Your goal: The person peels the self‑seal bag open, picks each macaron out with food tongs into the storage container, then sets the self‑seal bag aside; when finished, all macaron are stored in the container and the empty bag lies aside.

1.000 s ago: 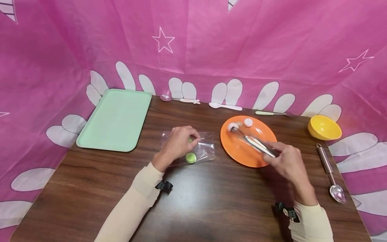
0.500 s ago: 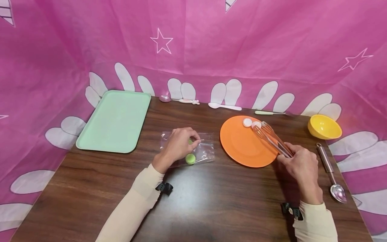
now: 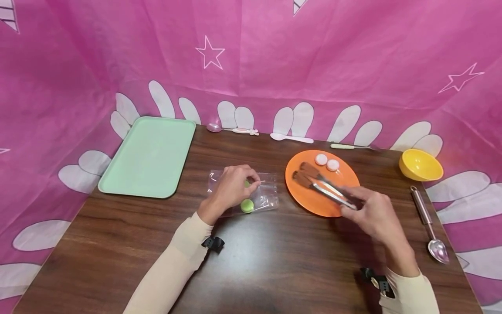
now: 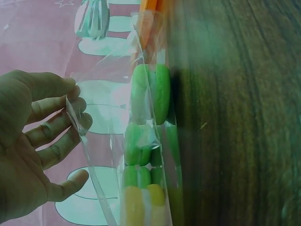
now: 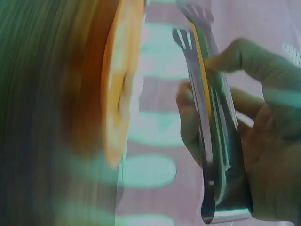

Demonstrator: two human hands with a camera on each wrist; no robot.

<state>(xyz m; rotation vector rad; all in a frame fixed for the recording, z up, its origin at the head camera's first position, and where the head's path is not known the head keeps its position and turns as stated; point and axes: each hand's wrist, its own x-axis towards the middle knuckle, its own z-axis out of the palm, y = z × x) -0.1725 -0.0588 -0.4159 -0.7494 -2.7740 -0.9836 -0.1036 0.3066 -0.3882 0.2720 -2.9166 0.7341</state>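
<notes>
While the left hand [image 3: 229, 187] pinches the flimsy clear bag [image 3: 263, 197], the right hand [image 3: 370, 213] grips stiff metal tongs [image 3: 321, 185] by their handle end, tips empty above the orange plate [image 3: 310, 200].

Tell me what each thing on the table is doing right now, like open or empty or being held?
Tongs: held by the right hand, tips apart, holding nothing, over the plate.
Orange plate: two white macarons at its far edge.
Clear bag: mouth pinched by the left hand, green macarons inside.
Green tray: nothing on it.
Yellow bowl: looks empty.
Scoop: lying untouched.
</notes>
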